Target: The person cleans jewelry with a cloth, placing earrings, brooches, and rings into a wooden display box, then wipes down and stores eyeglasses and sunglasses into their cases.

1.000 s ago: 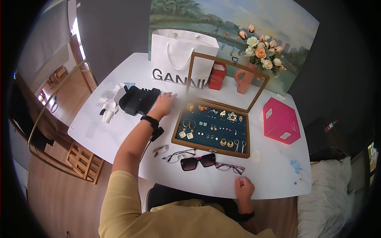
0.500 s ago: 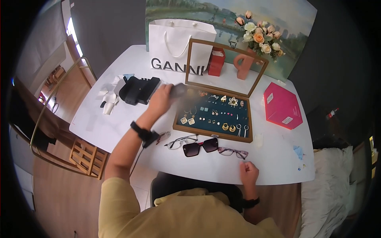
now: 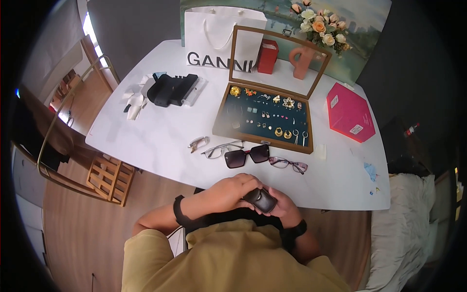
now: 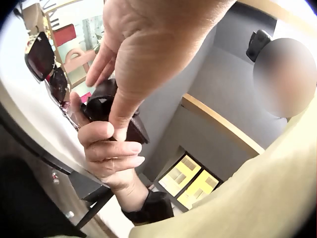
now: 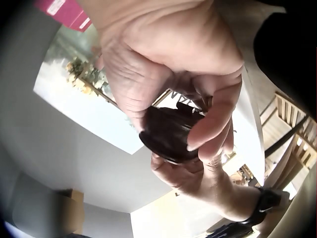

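Close to my body at the table's front edge, both hands hold a small dark, glossy case (image 3: 262, 200) with a flap. My left hand (image 3: 226, 192) comes in from the left, its thumb and fingers on the flap end. My right hand (image 3: 287, 208) supports the case from the other side, fingers curled round it. In the left wrist view the case (image 4: 103, 96) shows a dark rounded opening; its far side is hidden by fingers. Just beyond the hands lie sunglasses (image 3: 237, 159), thin-framed glasses (image 3: 213, 152) and patterned glasses (image 3: 280, 163).
A wooden jewellery box (image 3: 265, 139) stands open behind the glasses, earrings and brooches inside. A black device (image 3: 168, 91) lies left, a pink box (image 3: 350, 112) right. At the back are a white paper bag (image 3: 219, 36), a red box (image 3: 267, 57) and a flower vase (image 3: 302, 61).
My left hand has come back from beside the black device to the table's front edge, bringing the dark case. My right hand has turned and moved left to grip it too.
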Tool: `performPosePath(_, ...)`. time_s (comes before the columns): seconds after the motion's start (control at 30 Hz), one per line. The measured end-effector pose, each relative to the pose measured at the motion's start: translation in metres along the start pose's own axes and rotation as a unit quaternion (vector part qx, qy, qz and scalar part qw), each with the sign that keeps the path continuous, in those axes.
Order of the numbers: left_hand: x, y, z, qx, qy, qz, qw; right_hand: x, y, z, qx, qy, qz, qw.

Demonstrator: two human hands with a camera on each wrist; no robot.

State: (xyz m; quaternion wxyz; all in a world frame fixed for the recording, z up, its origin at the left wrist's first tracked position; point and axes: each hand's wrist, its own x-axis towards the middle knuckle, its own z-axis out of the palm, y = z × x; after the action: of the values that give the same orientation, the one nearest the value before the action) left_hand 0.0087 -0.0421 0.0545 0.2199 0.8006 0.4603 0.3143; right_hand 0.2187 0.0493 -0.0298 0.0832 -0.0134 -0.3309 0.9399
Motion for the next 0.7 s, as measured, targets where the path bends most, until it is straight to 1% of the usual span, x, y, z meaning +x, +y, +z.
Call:
performPosePath(0.07,-0.003,0.0,0.001,-0.133,-0.005,-0.051,0.99,-0.001,0.005,0.017,-0.011,0.038,-0.038,0.998)
performPosePath(0.1,-0.002,-0.003,0.002,-0.212,0.042,-0.061,0.974,-0.002,0.005,0.023,-0.017,0.057,-0.058,0.997)
performPosePath(0.13,-0.001,-0.013,0.011,-0.364,0.098,-0.055,0.925,-0.004,0.005,0.017,-0.003,0.038,-0.048,0.998)
performPosePath(0.2,0.001,-0.023,0.012,-0.419,0.132,-0.065,0.896,-0.005,0.006,0.005,0.026,0.0,-0.032,0.999)
performPosePath(0.23,0.004,-0.024,0.014,-0.429,0.151,-0.079,0.887,-0.006,0.007,0.004,0.002,0.021,-0.046,0.999)
performPosePath(0.27,0.005,-0.024,0.017,-0.496,0.152,-0.123,0.846,-0.006,0.006,0.01,-0.031,0.024,-0.045,0.998)
performPosePath(0.33,0.007,-0.021,0.021,-0.616,0.152,-0.211,0.743,-0.001,0.001,0.018,-0.096,0.034,-0.04,0.994)
performPosePath(0.37,0.01,-0.021,0.024,-0.595,0.163,-0.215,0.757,0.003,-0.002,0.015,-0.1,0.003,-0.028,0.995)
performPosePath(0.47,0.021,-0.018,0.023,-0.429,0.207,-0.197,0.857,0.011,-0.002,0.022,-0.058,0.052,-0.028,0.997)
performPosePath(0.5,0.023,-0.012,0.017,-0.344,0.2,-0.204,0.895,0.014,-0.002,0.027,-0.042,0.103,-0.02,0.994)
performPosePath(0.6,0.029,0.007,0.012,-0.311,0.195,-0.215,0.905,0.02,0.006,0.013,-0.104,0.163,0.003,0.981)
performPosePath(0.63,0.031,0.003,0.016,-0.343,0.199,-0.19,0.898,0.02,0.005,0.014,-0.138,0.169,0.01,0.976)
performPosePath(0.7,0.034,-0.005,0.023,-0.353,0.242,-0.183,0.885,0.019,0.002,0.019,-0.207,0.178,0.026,0.962)
